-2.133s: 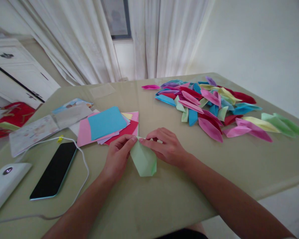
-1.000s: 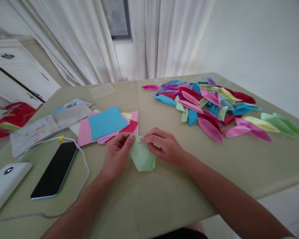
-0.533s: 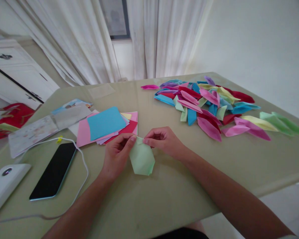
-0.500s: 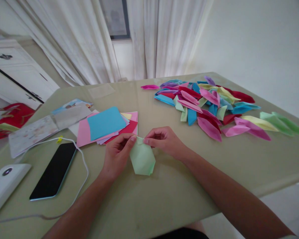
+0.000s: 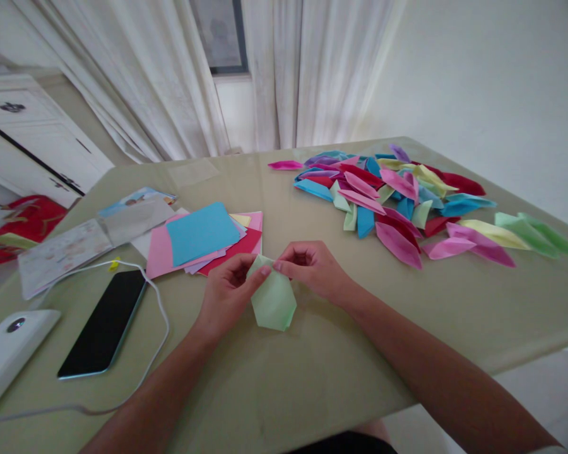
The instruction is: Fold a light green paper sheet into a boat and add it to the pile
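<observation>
Pale green paper (image 5: 273, 306) takes centre stage, near middle of the tabletop (image 5: 322, 378), folded to a many-sided shape with its narrow end pointing far and a small crease at the near right corner. Left hand (image 5: 230, 287) has its fingers clamped on the upper left edge, thumb pressed flat on top! Right hand (image 5: 315, 268) answers from the other side, thumb and forefinger pinched together on the upper right edge. Whether the sheet's near end touches the surface, I cannot tell.

Just beyond the left hand lies a stack of coloured sheets, a blue sheet (image 5: 203, 233) on top, with pink, red, lilac and yellow showing beneath. Over to the far right, what a crowd: a heap of folded paper pieces (image 5: 362, 185) in pink, red, blue, green, yellow and purple, one magenta piece (image 5: 285, 165) at its left end.

Now the left side: a phone (image 5: 103, 326), screen dark, a white cable (image 5: 163, 315) looping around it, and a white device (image 5: 16, 353) bearing a round emblem too small to read. Farther back, a printed packet (image 5: 64, 252), its pattern too blurred for any lettering.
</observation>
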